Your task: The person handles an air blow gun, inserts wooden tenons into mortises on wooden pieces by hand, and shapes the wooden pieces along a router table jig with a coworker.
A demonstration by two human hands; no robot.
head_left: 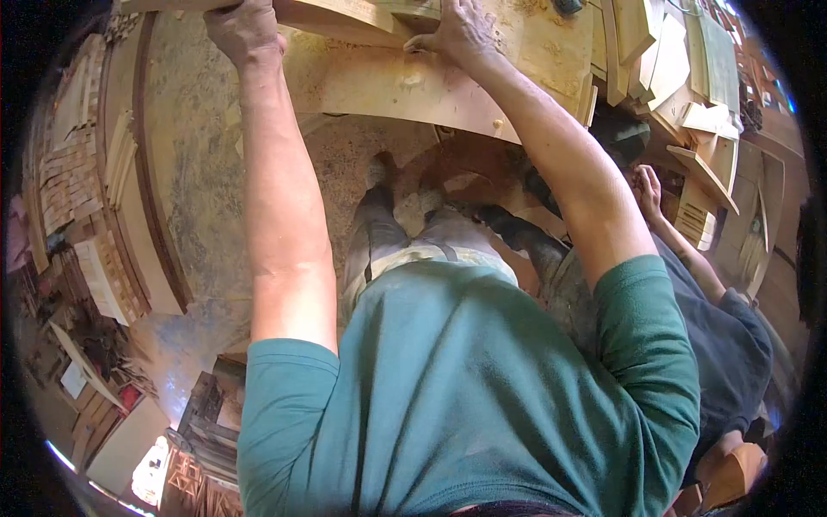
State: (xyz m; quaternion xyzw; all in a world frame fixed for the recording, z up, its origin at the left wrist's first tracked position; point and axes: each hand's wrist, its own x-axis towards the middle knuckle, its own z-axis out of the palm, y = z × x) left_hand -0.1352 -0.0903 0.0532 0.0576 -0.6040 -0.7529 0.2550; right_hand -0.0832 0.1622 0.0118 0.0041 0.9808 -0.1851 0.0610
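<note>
At the top edge of the head view, my left hand (245, 33) is closed around a long wooden board (336, 21). The board runs sideways across a wooden worktable (379, 86), and part of it is cut off by the frame. My right hand (465, 34) lies near the board's right end, fingers stretched forward and thumb spread out towards the board. Whether the thumb touches it I cannot tell. The right fingertips are partly cut off at the top. Sawdust and shavings lie on the tabletop around my right hand.
A co-worker in a dark shirt (711, 345) is close on my right, one hand (648, 191) raised near stacked wood offcuts (663, 65). On the left are piled small wood blocks (73, 177) and long boards (142, 233). A dark object (567, 6) sits on the table.
</note>
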